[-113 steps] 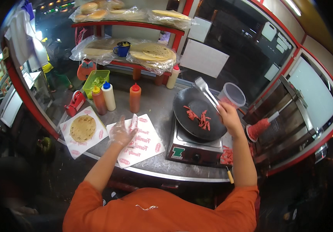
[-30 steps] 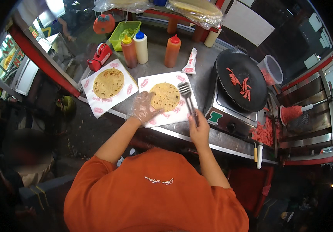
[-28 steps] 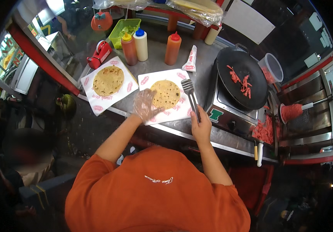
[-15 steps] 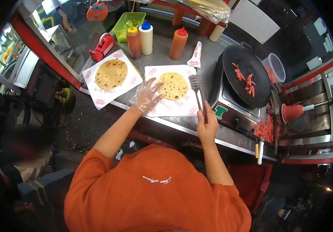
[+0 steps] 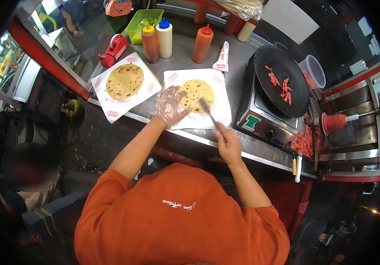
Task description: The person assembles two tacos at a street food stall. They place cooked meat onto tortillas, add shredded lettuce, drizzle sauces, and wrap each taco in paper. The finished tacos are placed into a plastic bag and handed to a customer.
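My left hand (image 5: 169,106), in a clear plastic glove, rests with spread fingers on printed paper (image 5: 223,116) at the left edge of a flatbread (image 5: 191,91). Metal tongs (image 5: 210,112) are gripped in my bare right hand (image 5: 229,145), their head over the lower right of that flatbread. Whether they touch the bread, I cannot tell. A second, browner flatbread (image 5: 125,81) lies on its own sheet of paper (image 5: 114,109) to the left. Strips of reddish meat (image 5: 283,91) sit in the black pan (image 5: 265,57) at the right.
Squeeze bottles with yellow (image 5: 151,44), blue (image 5: 165,39) and red (image 5: 204,42) caps stand behind the breads. Nearby are a green lettuce basket (image 5: 132,30), a red tape dispenser (image 5: 113,51) and a paper-wrapped roll (image 5: 222,56). Stacked meat on a spit (image 5: 333,123) and a white-handled knife (image 5: 298,169) are at right.
My right hand has moved left and slightly down, and the tongs have swung from beside the flatbread to over it. My left hand stays at the bread's left edge.
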`<state>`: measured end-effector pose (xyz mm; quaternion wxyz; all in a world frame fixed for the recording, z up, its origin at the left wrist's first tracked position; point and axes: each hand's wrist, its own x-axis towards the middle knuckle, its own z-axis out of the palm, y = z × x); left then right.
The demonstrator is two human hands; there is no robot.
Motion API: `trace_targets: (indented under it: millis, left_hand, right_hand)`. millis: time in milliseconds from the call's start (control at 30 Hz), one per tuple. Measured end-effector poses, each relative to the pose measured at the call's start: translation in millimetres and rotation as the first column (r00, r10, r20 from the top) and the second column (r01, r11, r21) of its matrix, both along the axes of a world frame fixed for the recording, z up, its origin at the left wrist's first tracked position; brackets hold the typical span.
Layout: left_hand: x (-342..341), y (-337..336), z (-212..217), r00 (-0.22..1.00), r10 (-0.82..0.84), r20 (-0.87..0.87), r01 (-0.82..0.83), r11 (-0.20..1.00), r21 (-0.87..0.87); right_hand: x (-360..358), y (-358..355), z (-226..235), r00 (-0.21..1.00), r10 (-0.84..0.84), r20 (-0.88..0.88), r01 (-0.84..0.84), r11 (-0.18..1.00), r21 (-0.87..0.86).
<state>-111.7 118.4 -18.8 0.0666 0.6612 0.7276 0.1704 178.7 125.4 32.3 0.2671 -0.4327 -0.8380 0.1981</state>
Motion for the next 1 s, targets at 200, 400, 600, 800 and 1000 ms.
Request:
trace_targets:
  millis: [200, 400, 600, 800, 1000]
  left_hand:
    - [0, 1, 5, 0.999, 0.011, 0.030, -0.009, 0.998, -0.062]
    - [1, 1, 4, 1.000, 0.008, 0.011, -0.007, 0.996, -0.084]
    - [-1, 1, 1, 0.999, -0.006, 0.034, 0.007, 1.000, -0.025]
    - [-1, 1, -4, 1.000, 0.000, 0.011, 0.000, 0.999, -0.037]
    - [-3, 0, -9, 0.999, 0.011, 0.049, -0.010, 1.000, -0.020]
  right_hand:
    - [0, 0, -3, 0.984, 0.108, 0.144, -0.109, 0.994, -0.003]
    - [-4, -7, 2, 0.986, -0.082, -0.144, 0.100, 0.988, 0.119]
    - [-2, -7, 5, 0.983, -0.113, -0.143, 0.122, 0.991, 0.055]
    - [-3, -3, -10, 0.995, 0.000, 0.099, 0.001, 1.000, -0.009]
    - [32, 25, 16, 0.796, -0.445, -0.411, 0.036, 0.712, -0.701]
